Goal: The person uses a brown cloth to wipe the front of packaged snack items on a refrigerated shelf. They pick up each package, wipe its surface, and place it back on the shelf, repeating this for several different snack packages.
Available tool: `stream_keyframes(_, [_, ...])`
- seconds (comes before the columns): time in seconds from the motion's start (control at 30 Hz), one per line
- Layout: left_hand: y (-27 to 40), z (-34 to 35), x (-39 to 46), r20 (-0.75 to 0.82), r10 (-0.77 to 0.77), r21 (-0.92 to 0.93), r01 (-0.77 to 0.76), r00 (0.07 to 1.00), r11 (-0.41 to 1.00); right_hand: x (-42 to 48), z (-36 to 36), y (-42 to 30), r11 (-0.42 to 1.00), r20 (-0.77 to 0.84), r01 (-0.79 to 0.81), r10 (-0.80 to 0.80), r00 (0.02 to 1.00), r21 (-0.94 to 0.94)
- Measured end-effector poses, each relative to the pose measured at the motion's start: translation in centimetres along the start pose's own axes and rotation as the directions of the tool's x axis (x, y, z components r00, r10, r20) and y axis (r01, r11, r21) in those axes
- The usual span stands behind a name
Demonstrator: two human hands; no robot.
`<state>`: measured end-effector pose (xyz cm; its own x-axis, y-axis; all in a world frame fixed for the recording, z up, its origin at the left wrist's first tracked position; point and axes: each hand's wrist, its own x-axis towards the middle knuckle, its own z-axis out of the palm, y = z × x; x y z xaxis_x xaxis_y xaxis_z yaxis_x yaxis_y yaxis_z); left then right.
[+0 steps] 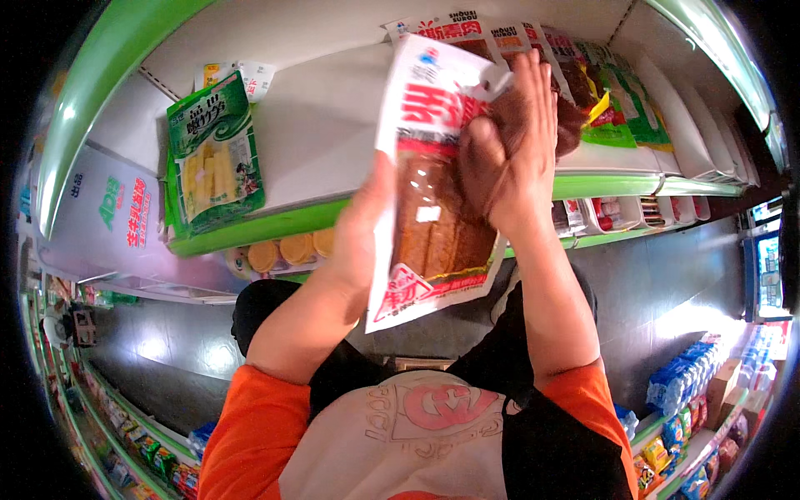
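My left hand grips the left edge of a white and red plastic food packet, which is tilted upright above the shelf edge. A clear window in the packet shows brown, strip-like food. With its fingers stretched upward, my right hand holds a bunched dark brown cloth against the packet's right side. The cloth and hand cover part of the packet's print, and some of the cloth sticks out beyond the fingers. Motion blurs both hands a little.
Similar packets lie behind my hands on the white shelf, with green packets to the right. A green bamboo-shoot packet leans at the left. Below the green shelf edge are round-lidded jars. Wrapped bottles stand lower right.
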<state>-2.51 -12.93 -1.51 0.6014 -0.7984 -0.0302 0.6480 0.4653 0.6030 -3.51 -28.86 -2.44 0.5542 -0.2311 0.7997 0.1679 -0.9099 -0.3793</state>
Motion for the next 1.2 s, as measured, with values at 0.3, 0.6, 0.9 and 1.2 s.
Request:
stream_keyframes(0.3, [2.9, -2.9, -0.3, 0.122, 0.119, -0.142, -0.101, 0.985, 0.985, -5.2, 0.4, -5.7, 0.884, 0.217, 0.34, -0.418, 0.882, 0.321])
stream_keyframes(0.6, [4.8, 0.3, -0.6, 0.005, 0.304, -0.03, -0.304, 0.953, 0.952, -2.7, -0.9, -2.8, -0.092, 0.49, -0.509, 0.462, 0.739, 0.856])
stream_keyframes(0.9, [6.2, -2.4, 0.9, -0.077, 0.419, 0.765, -0.216, 0.905, 0.607, -3.3, -0.5, -1.4, -0.367, 0.631, -0.514, 0.491, 0.601, 0.775])
stream_keyframes(1.2, [5.5, -2.2, 1.0, -0.03, 0.517, 0.778, -0.304, 0.856, 0.55, -3.6, -0.1, -1.6, -0.404, 0.671, -0.536, 0.459, 0.582, 0.741])
